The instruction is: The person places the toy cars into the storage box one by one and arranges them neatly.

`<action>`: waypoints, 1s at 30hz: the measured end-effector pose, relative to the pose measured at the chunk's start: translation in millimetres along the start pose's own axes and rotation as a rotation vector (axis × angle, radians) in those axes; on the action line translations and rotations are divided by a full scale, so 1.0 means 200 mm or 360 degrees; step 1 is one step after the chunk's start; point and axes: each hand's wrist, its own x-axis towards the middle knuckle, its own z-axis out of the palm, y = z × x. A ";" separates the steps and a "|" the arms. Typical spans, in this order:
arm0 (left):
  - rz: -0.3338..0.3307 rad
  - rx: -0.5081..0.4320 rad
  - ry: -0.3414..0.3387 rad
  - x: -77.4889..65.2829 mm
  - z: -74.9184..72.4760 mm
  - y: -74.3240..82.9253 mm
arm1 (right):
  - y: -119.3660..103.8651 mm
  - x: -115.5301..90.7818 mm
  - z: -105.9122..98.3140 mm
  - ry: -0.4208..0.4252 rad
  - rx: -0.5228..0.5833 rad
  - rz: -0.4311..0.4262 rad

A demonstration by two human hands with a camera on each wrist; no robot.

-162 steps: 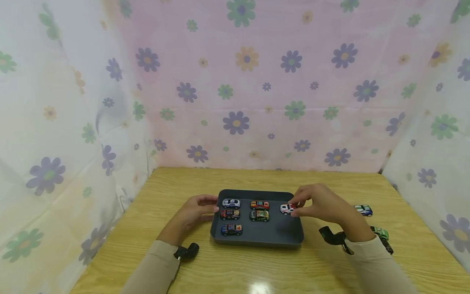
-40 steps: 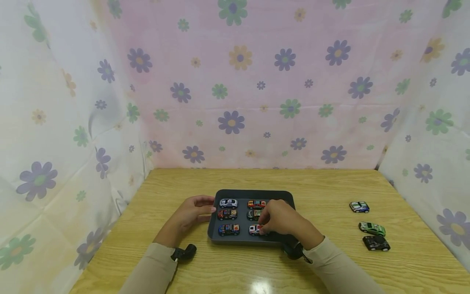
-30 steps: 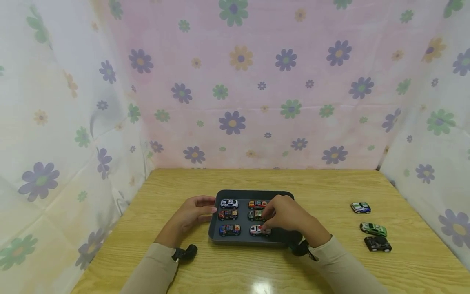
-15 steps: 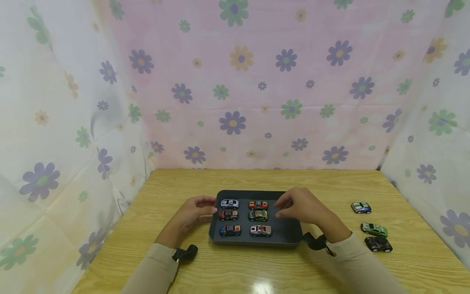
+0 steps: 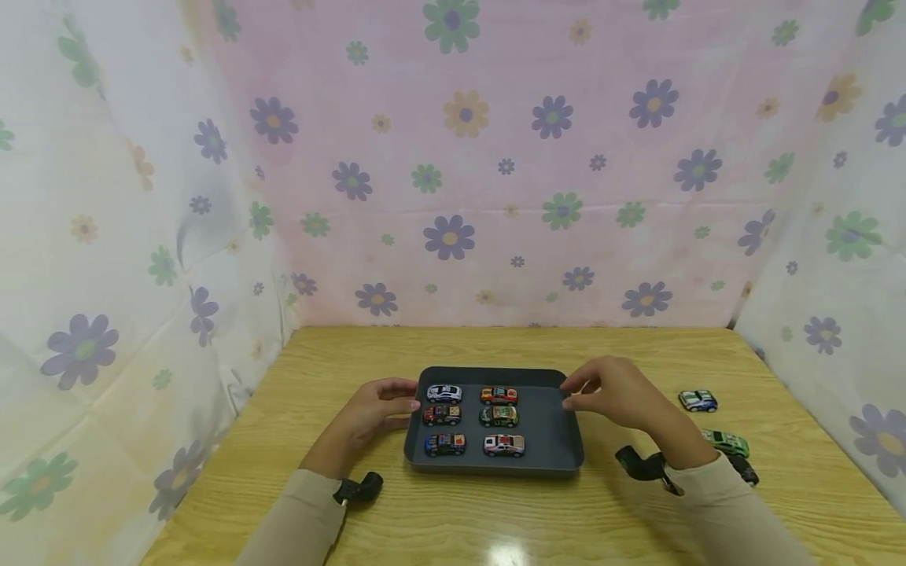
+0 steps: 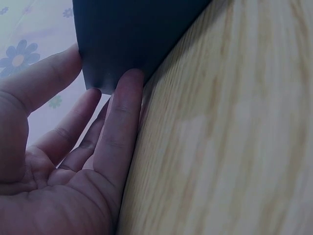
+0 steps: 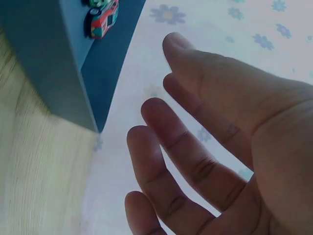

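Observation:
A dark grey tray (image 5: 495, 471) holds toy cars in two columns. The left column has a white car (image 5: 444, 394), a dark red car (image 5: 442, 415) and a blue car (image 5: 445, 445). Beside them stand an orange-red car (image 5: 499, 395), a green-patterned car (image 5: 499, 416) and, nearest the front, a white and red car (image 5: 504, 446). My left hand (image 5: 371, 410) touches the tray's outer left wall, its fingers extended in the left wrist view. Over the tray's right edge, my right hand (image 5: 614, 397) holds nothing; its fingers (image 7: 168, 127) are spread apart in the right wrist view.
Right of the tray on the wooden table (image 5: 453, 515) lie a white, blue and green car (image 5: 697, 401), a green car (image 5: 729, 442) and a black car (image 5: 743, 469), the last two partly behind the right forearm. A flowered curtain (image 5: 453, 196) surrounds the table.
My right hand has set the white and red car at the front of the second column, let it go and moved off to the right. My left hand has stayed at the tray.

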 end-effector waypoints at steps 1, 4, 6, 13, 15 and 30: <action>0.0000 -0.0001 0.0002 0.00 0.00 0.00 | 0.01 -0.01 -0.01 0.0012 -0.0014 -0.0005; -0.0004 0.0000 0.0013 0.00 0.01 0.00 | 0.03 -0.03 -0.03 0.0049 -0.0049 -0.0008; -0.0008 -0.0004 0.0020 -0.01 0.01 0.00 | 0.04 -0.04 -0.04 0.0072 -0.0060 -0.0026; 0.0003 0.0001 0.0009 -0.01 0.01 0.01 | 0.09 -0.09 -0.09 0.0172 -0.0085 -0.0052; 0.0007 -0.0003 -0.0002 -0.01 0.01 0.01 | 0.11 -0.10 -0.11 0.0186 -0.0082 -0.0052; 0.0007 0.0011 0.0015 -0.01 0.01 0.01 | 0.28 -0.17 -0.25 0.0212 -0.0133 0.0026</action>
